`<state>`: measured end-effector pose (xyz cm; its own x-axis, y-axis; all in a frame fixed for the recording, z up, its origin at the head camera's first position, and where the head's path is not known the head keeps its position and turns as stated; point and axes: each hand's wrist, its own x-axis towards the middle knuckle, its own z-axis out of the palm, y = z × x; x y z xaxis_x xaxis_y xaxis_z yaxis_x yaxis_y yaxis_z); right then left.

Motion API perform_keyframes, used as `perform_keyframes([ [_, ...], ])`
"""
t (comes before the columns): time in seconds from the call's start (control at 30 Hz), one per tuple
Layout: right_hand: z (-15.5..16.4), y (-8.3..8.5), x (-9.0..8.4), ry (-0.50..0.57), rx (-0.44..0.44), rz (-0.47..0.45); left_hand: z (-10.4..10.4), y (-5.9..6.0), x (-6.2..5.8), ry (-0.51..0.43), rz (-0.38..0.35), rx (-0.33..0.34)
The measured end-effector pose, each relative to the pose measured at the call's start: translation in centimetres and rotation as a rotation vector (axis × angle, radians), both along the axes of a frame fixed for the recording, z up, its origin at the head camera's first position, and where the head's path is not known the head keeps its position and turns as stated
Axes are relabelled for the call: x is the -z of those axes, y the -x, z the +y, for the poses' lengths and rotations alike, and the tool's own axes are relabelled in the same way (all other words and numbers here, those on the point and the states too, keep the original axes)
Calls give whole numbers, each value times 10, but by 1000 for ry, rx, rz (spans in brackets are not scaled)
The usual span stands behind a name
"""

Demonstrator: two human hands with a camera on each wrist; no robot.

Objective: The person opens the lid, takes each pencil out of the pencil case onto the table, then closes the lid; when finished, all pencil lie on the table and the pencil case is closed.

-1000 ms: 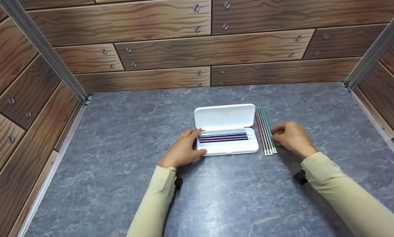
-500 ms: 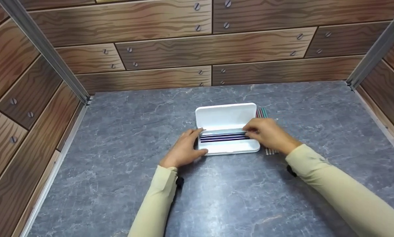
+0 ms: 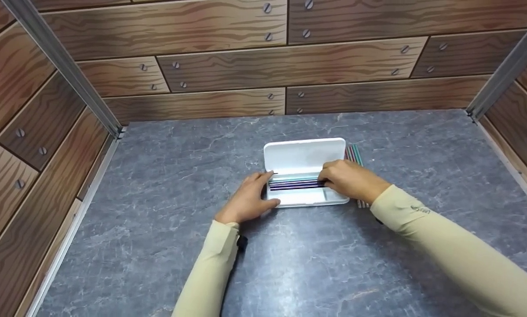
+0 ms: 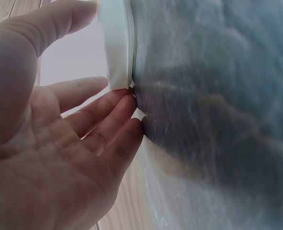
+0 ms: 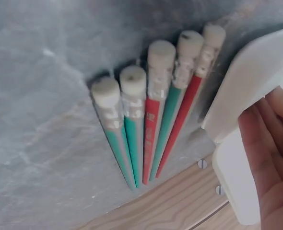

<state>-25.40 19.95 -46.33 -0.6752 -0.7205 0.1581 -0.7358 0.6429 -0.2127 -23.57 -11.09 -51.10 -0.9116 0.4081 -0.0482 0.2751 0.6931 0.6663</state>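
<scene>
A white pencil case (image 3: 298,200) lies with its lid (image 3: 305,154) raised. Several dark purple pencils (image 3: 295,185) rest inside it, side by side. My left hand (image 3: 247,200) holds the case's left end, thumb at the front corner and index finger at the back; in the left wrist view its fingertips (image 4: 103,82) meet the end wall. Over the case's right end, my right hand (image 3: 350,179) has its bent fingers and thumb pinching at the right ends of the pencils; its fingertips are hidden. In the right wrist view its fingers (image 5: 256,139) pass over the rim.
To the right of the case, several red and green pencils (image 5: 148,139) with white erasers lie in a row on the grey marbled table (image 3: 180,185), partly behind the right hand in the head view. Wood-patterned walls (image 3: 224,66) enclose the table at the back and sides.
My right hand has moved left from the red and green row to the case's right end, then a little farther in over the pencils. The left hand stays at the case's left end.
</scene>
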Motion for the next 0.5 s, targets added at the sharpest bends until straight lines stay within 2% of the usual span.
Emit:
perform_keyframes([
  [0.03, 0, 0, 0, -4, 0, 1, 0, 2, 5, 9, 15, -1],
  [0.13, -1, 0, 1, -32, 7, 13, 1, 1, 4, 13, 12, 1],
  [0.17, -2, 0, 1, -46, 10, 15, 1, -2, 0, 4, 15, 2],
  [0.23, -3, 1, 0, -65, 11, 16, 1, 0, 1, 12, 10, 1],
  [0.33, -7, 2, -2, -85, 25, 5, 1, -4, -7, -3, -16, 4],
  [0.5, -13, 1, -5, -130, 51, 17, -2, 2, 7, 10, 18, 6],
])
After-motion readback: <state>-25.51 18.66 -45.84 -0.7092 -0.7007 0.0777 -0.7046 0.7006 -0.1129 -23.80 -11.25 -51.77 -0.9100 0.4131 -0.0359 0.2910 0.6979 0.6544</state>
